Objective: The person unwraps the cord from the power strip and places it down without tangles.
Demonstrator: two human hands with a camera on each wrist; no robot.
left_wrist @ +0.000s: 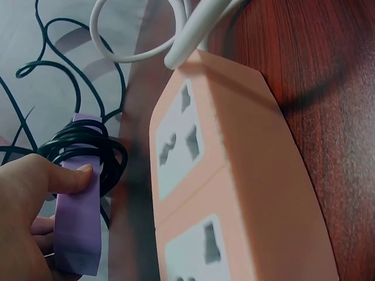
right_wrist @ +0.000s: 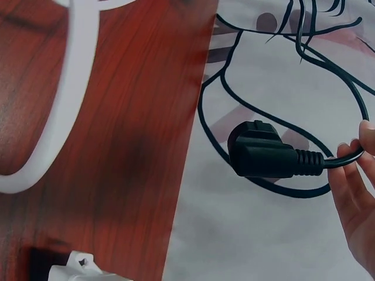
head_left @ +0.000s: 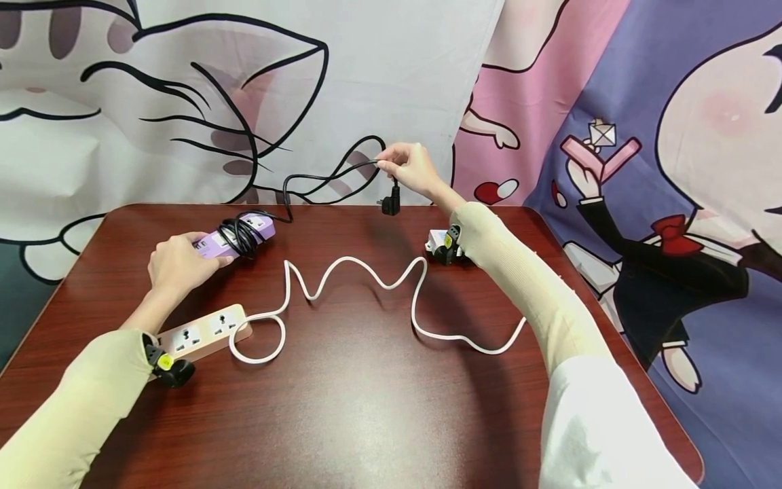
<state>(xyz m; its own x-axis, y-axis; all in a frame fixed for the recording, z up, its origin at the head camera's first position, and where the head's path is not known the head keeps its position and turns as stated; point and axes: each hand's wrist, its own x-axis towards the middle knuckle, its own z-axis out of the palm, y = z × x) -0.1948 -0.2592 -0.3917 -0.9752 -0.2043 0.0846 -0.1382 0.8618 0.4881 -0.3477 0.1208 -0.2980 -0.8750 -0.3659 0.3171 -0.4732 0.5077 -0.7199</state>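
Near the table's back left, my left hand grips a purple power strip, its thumb along one face in the left wrist view. Several turns of black cord are wound around that strip's far part. From there the cord runs rightward in loose loops to my right hand, raised over the back edge. Thumb and fingers pinch it just behind the black plug, which dangles below them. In the right wrist view the plug shows its ribbed neck beside the fingertips.
A cream power strip lies under the left wrist, with a white cord winding rightward across the brown table. A small white object sits at the back right, partly covered by the right wrist. A printed cloth hangs behind the table.
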